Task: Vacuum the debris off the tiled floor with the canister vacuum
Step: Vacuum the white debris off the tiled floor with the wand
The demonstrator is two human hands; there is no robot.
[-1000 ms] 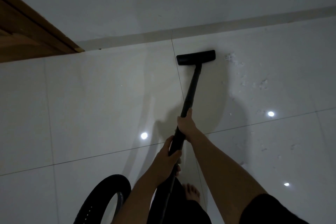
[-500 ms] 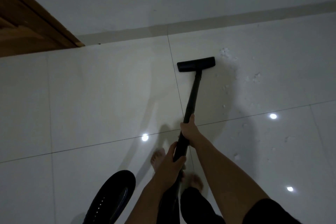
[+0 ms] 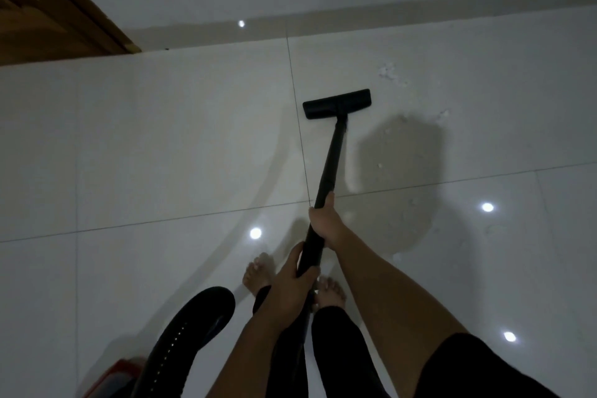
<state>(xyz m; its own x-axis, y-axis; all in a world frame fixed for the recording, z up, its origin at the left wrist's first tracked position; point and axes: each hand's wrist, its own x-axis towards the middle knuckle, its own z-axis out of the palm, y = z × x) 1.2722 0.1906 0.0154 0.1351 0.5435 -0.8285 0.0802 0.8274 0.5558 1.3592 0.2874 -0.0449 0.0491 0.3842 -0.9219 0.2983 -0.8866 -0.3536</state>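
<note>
- Gripping a slim, matte black wand (image 3: 329, 168) in both bare hands, a person stands barefoot on a glossy floor (image 3: 161, 145) of large pale tiles divided by thin dark grout lines.
- The right hand (image 3: 324, 223) is the forward grip, fingers wrapped closed around the tube partway along its length, the arm reaching out nearly straight from a dark short sleeve.
- The left hand (image 3: 290, 284) is the rear grip, closed around the tube's near end just above the feet, forearm angled in from below.
- The wand ends in a flat, rectangular black floor head (image 3: 336, 103) lying on the tile just right of a grout line, its long side roughly parallel to the far wall.
- Pale, crumbly debris (image 3: 389, 73) is scattered on the tile beyond and to the right of the head, apart from it; smaller specks dot the tiles further right and nearer the person.
- A thick, ribbed black hose (image 3: 190, 329) curves along the lower left, beside a red canister body (image 3: 116, 378) that is only partly visible at the bottom edge.
- Two bare feet (image 3: 258, 275) are planted on the tile under the hands, below dark trouser legs.
- A brown wooden door frame (image 3: 48, 6) with stepped moulding fills the upper left corner, meeting a plain white wall and a beige skirting strip.
- Round ceiling-light reflections shine off the polished tiles.
</note>
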